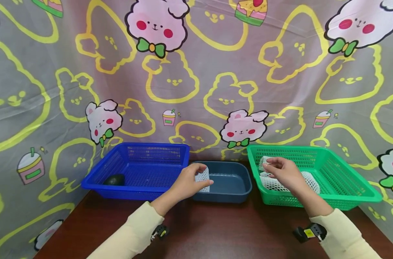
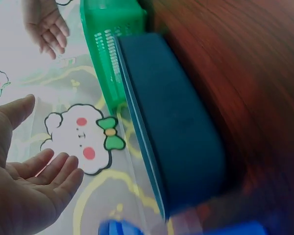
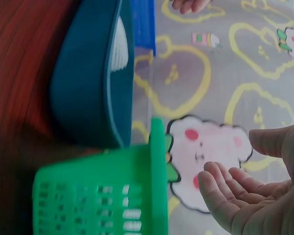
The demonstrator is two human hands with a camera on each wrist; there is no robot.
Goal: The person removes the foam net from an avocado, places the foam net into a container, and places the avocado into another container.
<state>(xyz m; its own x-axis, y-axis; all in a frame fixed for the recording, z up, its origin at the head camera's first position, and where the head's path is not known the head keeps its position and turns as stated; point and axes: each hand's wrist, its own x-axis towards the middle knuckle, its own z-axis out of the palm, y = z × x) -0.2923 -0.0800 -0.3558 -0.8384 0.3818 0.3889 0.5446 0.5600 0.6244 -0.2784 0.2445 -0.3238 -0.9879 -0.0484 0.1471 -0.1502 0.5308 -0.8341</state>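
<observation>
My left hand hovers over the left end of the dark blue-grey bin. Its fingers are relaxed and the palm is bare in the left wrist view. Below it, a white foam net sleeve lies in the bin, partly hidden by the hand. Over the left part of the green basket is my right hand, fingers loosely bent, with nothing between fingers and thumb in the right wrist view. White foam nets lie in that basket beneath it; whether they wrap anything cannot be made out.
At the left stands a blue basket with a dark green, avocado-like fruit in its front left corner. All three containers sit on a brown wooden table. Behind them hangs a patterned cloth.
</observation>
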